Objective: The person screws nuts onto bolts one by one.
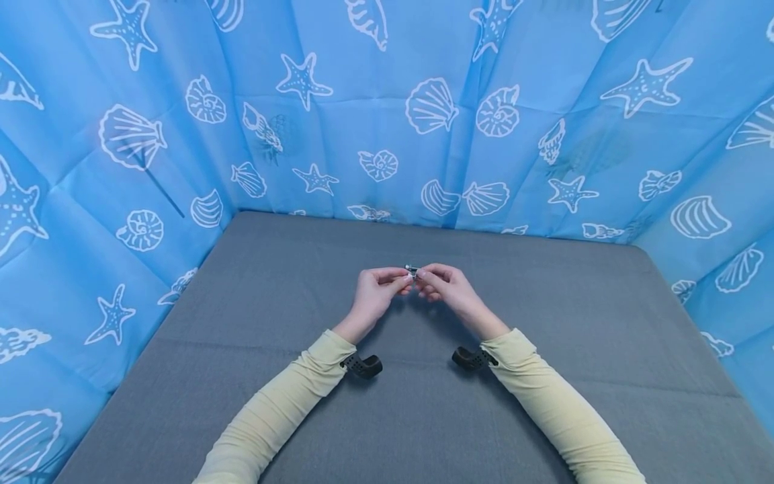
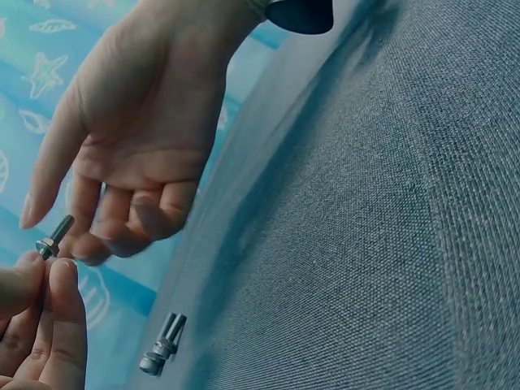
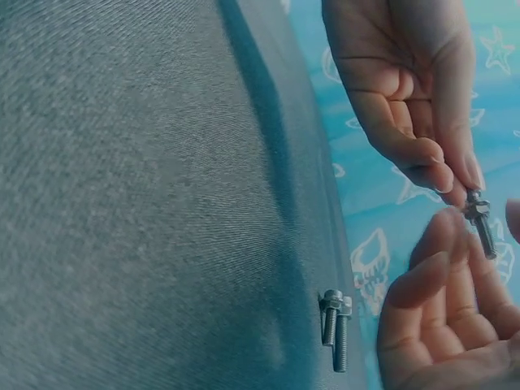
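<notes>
My left hand (image 1: 373,296) pinches a small metal bolt (image 3: 485,231) by its head end, between thumb and finger. A nut (image 3: 478,210) sits on the shank close to the head, and the threaded end sticks out toward the other hand. Around that threaded end is my right hand (image 1: 450,289), its thumb and fingers apart and loosely bent. In the right wrist view a gap shows between the right thumb and the bolt. Two more bolts (image 2: 166,341) lie side by side on the table, just below the hands; they appear to carry nuts too.
A grey cloth-covered table (image 1: 411,417) stretches under both forearms. Blue curtains (image 1: 375,121) printed with shells and starfish stand along its back and sides. Each wrist wears a black strapped camera (image 1: 363,366) on its inner side.
</notes>
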Tool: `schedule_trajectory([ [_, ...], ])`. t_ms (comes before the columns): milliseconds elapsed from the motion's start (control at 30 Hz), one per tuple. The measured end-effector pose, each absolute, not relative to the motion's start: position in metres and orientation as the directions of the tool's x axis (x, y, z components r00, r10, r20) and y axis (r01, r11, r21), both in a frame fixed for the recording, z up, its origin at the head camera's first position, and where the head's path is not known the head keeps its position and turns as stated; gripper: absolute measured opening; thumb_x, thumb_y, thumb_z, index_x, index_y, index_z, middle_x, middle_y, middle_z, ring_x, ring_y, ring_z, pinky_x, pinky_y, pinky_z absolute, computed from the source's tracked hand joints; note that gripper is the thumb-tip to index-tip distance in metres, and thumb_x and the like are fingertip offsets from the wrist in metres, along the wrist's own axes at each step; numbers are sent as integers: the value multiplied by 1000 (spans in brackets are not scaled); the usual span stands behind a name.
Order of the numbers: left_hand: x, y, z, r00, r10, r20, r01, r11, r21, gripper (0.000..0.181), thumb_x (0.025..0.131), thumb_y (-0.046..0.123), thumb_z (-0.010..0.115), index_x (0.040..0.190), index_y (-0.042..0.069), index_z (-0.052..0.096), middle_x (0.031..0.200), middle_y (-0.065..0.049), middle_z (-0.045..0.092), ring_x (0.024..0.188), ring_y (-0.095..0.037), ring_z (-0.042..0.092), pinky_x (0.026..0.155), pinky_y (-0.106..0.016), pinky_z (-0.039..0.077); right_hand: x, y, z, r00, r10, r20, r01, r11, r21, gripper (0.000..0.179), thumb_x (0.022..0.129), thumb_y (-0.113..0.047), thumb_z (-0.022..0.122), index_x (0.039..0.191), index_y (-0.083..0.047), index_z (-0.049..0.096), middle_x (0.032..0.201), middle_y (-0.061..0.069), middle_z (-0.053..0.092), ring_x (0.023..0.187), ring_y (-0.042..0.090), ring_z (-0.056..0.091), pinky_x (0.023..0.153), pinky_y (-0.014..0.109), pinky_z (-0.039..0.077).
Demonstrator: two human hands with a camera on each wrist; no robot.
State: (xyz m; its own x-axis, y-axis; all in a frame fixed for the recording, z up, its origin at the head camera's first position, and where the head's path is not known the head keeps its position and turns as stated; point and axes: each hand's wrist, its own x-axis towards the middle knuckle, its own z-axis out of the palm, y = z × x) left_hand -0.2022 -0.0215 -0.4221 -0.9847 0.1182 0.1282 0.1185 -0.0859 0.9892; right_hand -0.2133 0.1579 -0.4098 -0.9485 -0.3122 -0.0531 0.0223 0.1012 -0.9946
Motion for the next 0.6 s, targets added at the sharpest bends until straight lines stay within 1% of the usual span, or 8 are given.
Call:
schedule_trajectory([
  [100,-202,-22,-422,-985,121,125,114,-91,989,23,88,8,69,105,-8,69,91,-17,71,80,-27,70,78,-45,57,-213,158,-409,-951,-309,-5,-22,83,-996,26,94,-15,64,110,5,60,95,22,65,75,17,62,67,37,54],
  [200,-203,-23,-422,-984,128,120,109,-94,990,25,88,8,70,106,-9,68,94,-20,70,82,-30,70,78,-44,57,-212,159,-409,-949,-314,18,-52,102,-993,25,92,-12,66,111,5,61,97,24,64,76,18,61,69,40,53],
  [300,-203,-23,-422,-983,143,118,104,-101,989,25,88,7,69,107,-10,67,96,-23,69,86,-37,68,80,-45,56,-212,158,-408,-950,-312,-10,-32,130,-991,25,94,-16,64,108,4,63,95,23,64,75,17,60,69,39,53],
  [433,-198,-25,-414,-979,170,109,92,-109,990,24,90,3,66,108,-13,65,99,-27,67,90,-43,65,82,-48,55,-212,158,-408,-949,-310,-65,20,147,-989,30,97,-24,59,106,4,64,94,21,65,75,15,62,69,36,54],
  [500,-195,-25,-407,-979,176,107,89,-105,990,24,90,1,65,109,-15,64,99,-28,67,90,-43,65,83,-50,54,-212,158,-408,-949,-308,-68,30,128,-991,28,97,-23,59,108,3,62,95,21,65,75,16,63,68,35,55],
  [600,-190,-26,-398,-979,172,112,96,-102,990,24,90,-1,64,109,-16,63,98,-29,67,87,-39,67,83,-51,54,-212,160,-408,-950,-312,-29,-2,99,-995,27,96,-18,62,112,3,60,99,22,65,80,19,64,69,36,54],
])
